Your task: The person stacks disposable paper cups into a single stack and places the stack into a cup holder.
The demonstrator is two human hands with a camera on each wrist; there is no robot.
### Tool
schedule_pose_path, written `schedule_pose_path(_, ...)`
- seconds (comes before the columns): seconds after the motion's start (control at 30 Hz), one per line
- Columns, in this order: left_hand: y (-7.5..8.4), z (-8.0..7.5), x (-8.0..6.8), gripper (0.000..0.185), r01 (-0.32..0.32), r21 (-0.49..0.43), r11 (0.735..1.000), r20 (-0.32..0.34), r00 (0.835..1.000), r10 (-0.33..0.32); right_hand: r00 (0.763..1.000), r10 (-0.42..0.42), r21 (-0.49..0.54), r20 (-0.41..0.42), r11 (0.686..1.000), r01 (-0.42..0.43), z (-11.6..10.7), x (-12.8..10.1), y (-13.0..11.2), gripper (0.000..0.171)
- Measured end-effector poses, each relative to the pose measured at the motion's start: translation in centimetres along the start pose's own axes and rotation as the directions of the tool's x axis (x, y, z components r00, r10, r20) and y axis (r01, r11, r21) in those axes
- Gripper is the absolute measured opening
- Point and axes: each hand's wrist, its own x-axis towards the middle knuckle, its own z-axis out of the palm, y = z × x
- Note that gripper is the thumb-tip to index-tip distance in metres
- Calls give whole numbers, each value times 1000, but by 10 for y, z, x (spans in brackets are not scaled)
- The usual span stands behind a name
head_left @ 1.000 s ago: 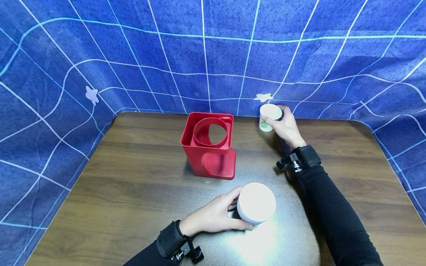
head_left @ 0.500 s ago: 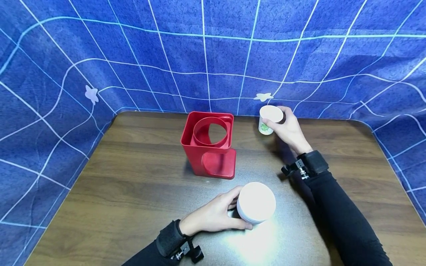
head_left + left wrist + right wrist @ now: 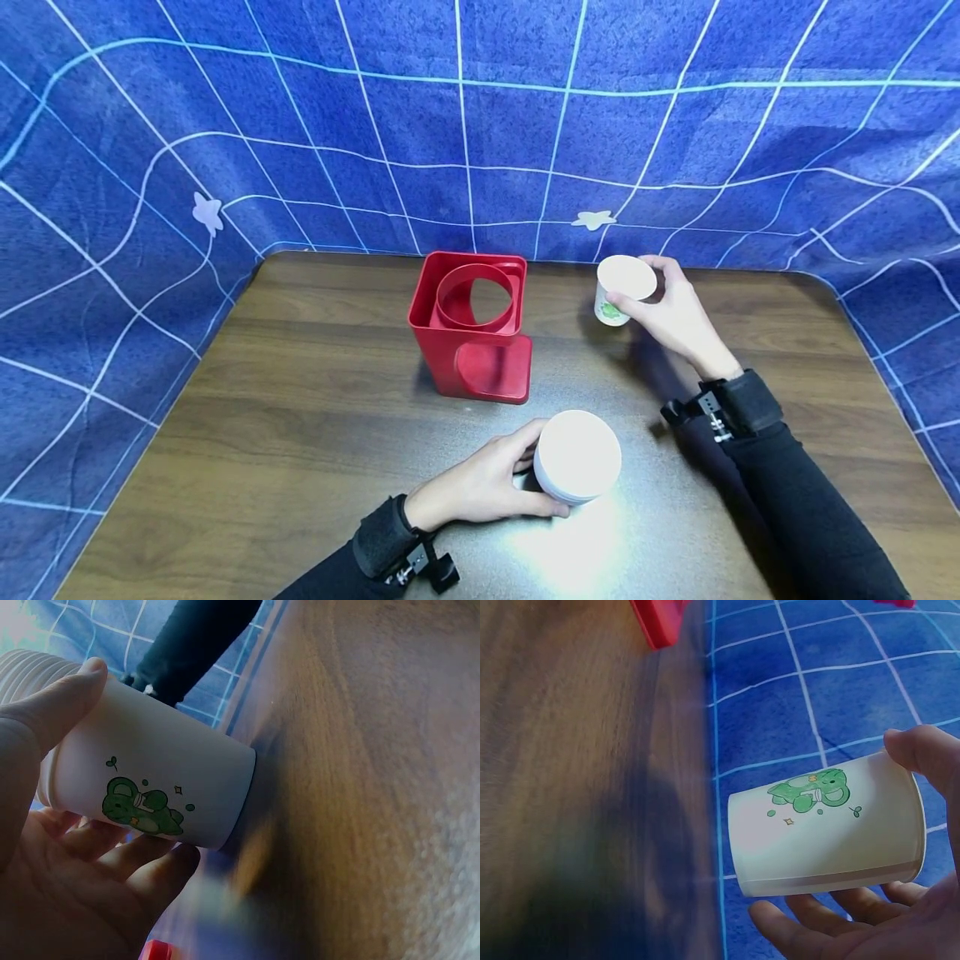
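Observation:
My right hand [image 3: 667, 308] grips a small white paper cup [image 3: 621, 290] with a green cartoon print, held above the table's far right. In the right wrist view that cup [image 3: 829, 829] hangs clear of the wood, with my fingers [image 3: 922, 761] curled round it. My left hand [image 3: 487, 483] holds a stack of white paper cups [image 3: 577, 457] standing on the table near the front. In the left wrist view the stack [image 3: 157, 784] shows the same green print, with my thumb [image 3: 52, 705] on its side. A red plastic cup holder [image 3: 472, 327] stands at the table's middle.
The brown wooden table [image 3: 300, 417] is walled on three sides by a blue cloth with a white grid [image 3: 450, 125]. The red holder stands between the hands and the back wall.
My right hand has lifted the single cup off the table near the back edge and drawn it toward me and to the right. The left hand and the stack have not moved.

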Motion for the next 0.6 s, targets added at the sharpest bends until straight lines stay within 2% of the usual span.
schedule_pose_path(0.4, 1, 0, 0, 82, 17, 5, 1000, -5, 1000, -17, 1000, -4, 19, 17, 1000, 4, -16, -39, -5, 72)
schedule_pose_path(0.6, 2, 0, 0, 82, 30, 11, 999, -4, 1000, -30, 999, -42, 6, 14, 999, 42, -22, -55, -9, 67)
